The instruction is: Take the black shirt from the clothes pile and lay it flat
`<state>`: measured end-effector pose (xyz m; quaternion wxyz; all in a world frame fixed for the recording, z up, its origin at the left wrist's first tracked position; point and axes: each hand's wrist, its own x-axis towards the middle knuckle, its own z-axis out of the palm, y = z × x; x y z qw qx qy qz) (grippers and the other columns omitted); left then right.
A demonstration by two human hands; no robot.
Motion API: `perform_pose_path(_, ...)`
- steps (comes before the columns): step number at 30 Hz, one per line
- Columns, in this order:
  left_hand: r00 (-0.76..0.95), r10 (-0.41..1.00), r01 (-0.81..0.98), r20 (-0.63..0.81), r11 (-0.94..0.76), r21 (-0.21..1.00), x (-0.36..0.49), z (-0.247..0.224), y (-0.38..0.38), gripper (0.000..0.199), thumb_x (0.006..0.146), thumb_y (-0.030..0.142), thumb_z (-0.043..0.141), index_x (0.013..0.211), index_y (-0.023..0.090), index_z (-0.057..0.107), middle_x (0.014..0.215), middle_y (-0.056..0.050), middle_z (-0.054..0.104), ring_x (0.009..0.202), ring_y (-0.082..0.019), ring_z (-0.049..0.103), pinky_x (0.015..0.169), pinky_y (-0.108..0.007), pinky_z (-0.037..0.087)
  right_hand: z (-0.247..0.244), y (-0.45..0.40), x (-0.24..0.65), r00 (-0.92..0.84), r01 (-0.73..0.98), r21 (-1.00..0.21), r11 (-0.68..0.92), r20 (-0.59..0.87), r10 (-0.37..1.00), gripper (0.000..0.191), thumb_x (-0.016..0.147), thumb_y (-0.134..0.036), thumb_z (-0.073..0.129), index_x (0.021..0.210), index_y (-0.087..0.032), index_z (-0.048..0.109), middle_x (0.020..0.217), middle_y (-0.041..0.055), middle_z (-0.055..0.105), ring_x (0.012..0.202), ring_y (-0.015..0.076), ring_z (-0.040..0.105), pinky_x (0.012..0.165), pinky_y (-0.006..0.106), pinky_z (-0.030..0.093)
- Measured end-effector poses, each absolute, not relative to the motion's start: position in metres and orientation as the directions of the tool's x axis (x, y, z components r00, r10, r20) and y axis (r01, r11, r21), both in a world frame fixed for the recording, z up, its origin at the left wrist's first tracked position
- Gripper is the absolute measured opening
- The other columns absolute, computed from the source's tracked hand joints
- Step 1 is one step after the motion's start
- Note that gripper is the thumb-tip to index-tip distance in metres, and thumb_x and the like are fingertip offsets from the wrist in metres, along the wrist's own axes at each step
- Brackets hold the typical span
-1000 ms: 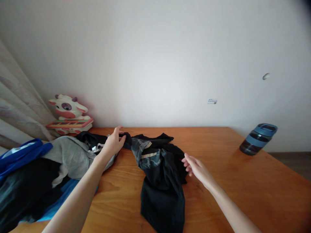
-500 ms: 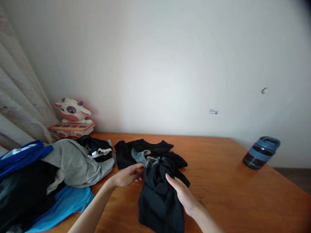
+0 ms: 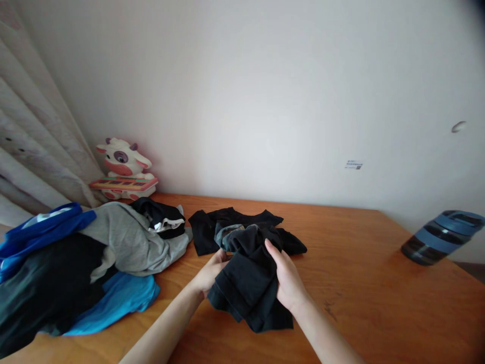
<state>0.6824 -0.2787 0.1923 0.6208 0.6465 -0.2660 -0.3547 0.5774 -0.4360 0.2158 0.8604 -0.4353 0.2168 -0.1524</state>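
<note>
Hands meet at the near middle of the wooden table (image 3: 359,263), both gripping a bunched black garment (image 3: 248,283): the left hand (image 3: 212,270) holds its left edge with fingers tucked under the cloth, and the right hand (image 3: 288,280) closes over its right side. Farther parts of the garment lie spread flat on the table toward the wall. A pile of clothes (image 3: 76,263) in grey, blue and black sits at the left, a cow toy (image 3: 123,169) stands in the far left corner, and a blue bottle (image 3: 441,237) lies at the far right.
</note>
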Motion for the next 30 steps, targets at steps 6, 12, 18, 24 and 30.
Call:
perform_pose_path(6, 0.797, -0.603, -0.008, -0.011, -0.028, 1.000, 0.694, 0.246, -0.257, 0.050, 0.071, 0.055, 0.081, 0.098, 0.020, 0.058, 0.082, 0.000, 0.070, 0.072, -0.016, 0.065, 0.063, -0.024, 0.048, 0.232, -0.503, 0.548, 0.740, 0.121, -0.922, 0.368, -0.163, -0.652, 0.052, 0.064, -0.059, 0.087, 0.098, -0.022, 0.077, 0.104, 0.0071, 0.080, 0.118, 0.0322, 0.067, 0.099, 0.041, 0.056)
perform_pose_path(12, 0.628, -0.774, -0.516, -0.088, -0.498, 0.697, 0.691, 0.307, -0.209, 0.040, 0.087, 0.061, 0.061, 0.102, 0.024, 0.066, 0.066, 0.004, 0.065, 0.060, -0.015, 0.060, 0.054, -0.024, 0.038, 0.240, -0.549, 0.477, 0.884, -0.288, -0.936, -0.203, -0.179, -0.432, 0.045, 0.078, -0.066, 0.073, 0.089, -0.024, 0.078, 0.094, 0.0045, 0.080, 0.104, 0.0337, 0.071, 0.093, 0.041, 0.056)
perform_pose_path(18, 0.828, -0.544, -0.521, -0.132, -0.835, 0.177, 0.736, 0.238, -0.209, 0.048, 0.091, 0.056, 0.049, 0.112, 0.015, 0.064, 0.097, -0.016, 0.076, 0.090, -0.034, 0.073, 0.075, -0.038, 0.049, 0.203, -0.581, 0.482, 0.913, -0.357, -0.716, -0.599, -0.132, -0.387, 0.050, 0.088, -0.068, 0.056, 0.098, -0.022, 0.073, 0.104, 0.0096, 0.078, 0.096, 0.0298, 0.072, 0.087, 0.038, 0.055)
perform_pose_path(24, 0.930, -0.362, -0.340, -0.068, -0.915, 0.216, 0.779, 0.178, -0.237, 0.076, 0.084, 0.071, 0.052, 0.130, 0.010, 0.051, 0.116, -0.027, 0.072, 0.108, -0.042, 0.070, 0.081, -0.041, 0.051, 0.169, -0.577, 0.569, 0.827, -0.442, -0.450, -0.776, 0.131, -0.547, 0.076, 0.082, -0.066, 0.066, 0.137, -0.015, 0.055, 0.132, 0.0213, 0.064, 0.117, 0.0339, 0.064, 0.095, 0.042, 0.050)
perform_pose_path(30, 0.913, -0.408, -0.386, -0.032, -0.886, 0.258, 0.811, 0.207, -0.250, 0.031, 0.099, 0.044, 0.041, 0.103, 0.021, 0.060, 0.078, -0.008, 0.075, 0.088, -0.028, 0.075, 0.076, -0.032, 0.050, 0.192, -0.584, 0.604, 0.887, -0.415, -0.331, -0.847, 0.060, -0.458, 0.025, 0.089, -0.044, 0.062, 0.082, -0.022, 0.073, 0.089, 0.0090, 0.077, 0.091, 0.0274, 0.072, 0.075, 0.031, 0.049)
